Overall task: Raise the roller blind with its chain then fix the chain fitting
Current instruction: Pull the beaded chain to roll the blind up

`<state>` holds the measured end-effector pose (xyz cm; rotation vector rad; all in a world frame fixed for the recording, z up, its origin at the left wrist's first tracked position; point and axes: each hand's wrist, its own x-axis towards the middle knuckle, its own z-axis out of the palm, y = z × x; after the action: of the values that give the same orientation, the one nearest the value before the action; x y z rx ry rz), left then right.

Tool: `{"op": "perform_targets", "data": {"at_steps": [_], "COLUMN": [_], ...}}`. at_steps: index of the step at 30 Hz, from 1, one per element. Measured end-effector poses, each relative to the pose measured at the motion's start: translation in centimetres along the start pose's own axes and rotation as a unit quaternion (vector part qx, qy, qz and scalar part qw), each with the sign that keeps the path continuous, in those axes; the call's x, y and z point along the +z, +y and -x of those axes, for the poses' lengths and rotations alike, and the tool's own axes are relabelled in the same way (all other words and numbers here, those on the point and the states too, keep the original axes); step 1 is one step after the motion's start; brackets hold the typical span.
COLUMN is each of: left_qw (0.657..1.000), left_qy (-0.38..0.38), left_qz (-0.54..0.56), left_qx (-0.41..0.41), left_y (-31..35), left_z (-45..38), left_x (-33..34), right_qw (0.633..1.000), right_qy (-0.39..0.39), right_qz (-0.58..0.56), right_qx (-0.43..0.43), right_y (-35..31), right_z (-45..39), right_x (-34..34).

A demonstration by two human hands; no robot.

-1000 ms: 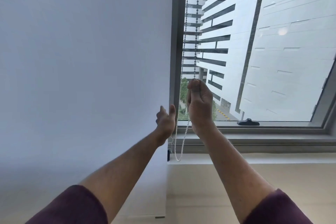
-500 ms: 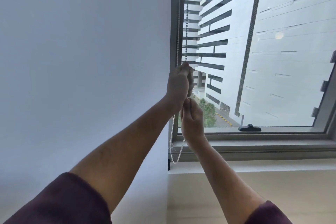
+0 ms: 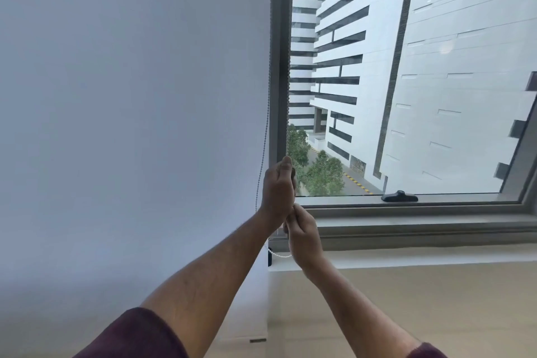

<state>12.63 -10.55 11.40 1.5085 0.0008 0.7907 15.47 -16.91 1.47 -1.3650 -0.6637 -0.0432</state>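
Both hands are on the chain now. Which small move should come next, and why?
Probably the right hand lets go and reaches above the left hand, which holds the bead chain, for another pull: the right hand is already low, near the sill.

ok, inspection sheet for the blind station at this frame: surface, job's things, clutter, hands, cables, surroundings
Surface: pale sill under the window.
Job's things: bead chain hangs along the grey frame; its loop bottom near the sill; white roller blind covers the left pane.
Clutter: black window handle.
Hands: left hand grips the chain above; right hand pinches it just below.
Cables: nothing seen.
Surroundings: white buildings, trees outside.
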Motion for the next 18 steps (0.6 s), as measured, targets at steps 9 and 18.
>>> {"op": "perform_targets", "data": {"at_steps": [9,18], "left_qw": [0.999,0.998], "left_qy": [0.015,-0.04], "left_qz": [-0.052,-0.045], "left_qx": [0.007,-0.013], "left_y": [-3.3,-4.0], "left_z": [2.0,2.7], "left_x": [-2.2,-0.7], "right_qw": [0.997,0.987], "right_qy": [0.037,0.022], "right_qz": [-0.034,-0.138], "right_qx": [-0.051,-0.076], "right_y": [-11.2,-21.7], "right_z": [-7.3,-11.7], "right_x": [-1.8,3.7]}}
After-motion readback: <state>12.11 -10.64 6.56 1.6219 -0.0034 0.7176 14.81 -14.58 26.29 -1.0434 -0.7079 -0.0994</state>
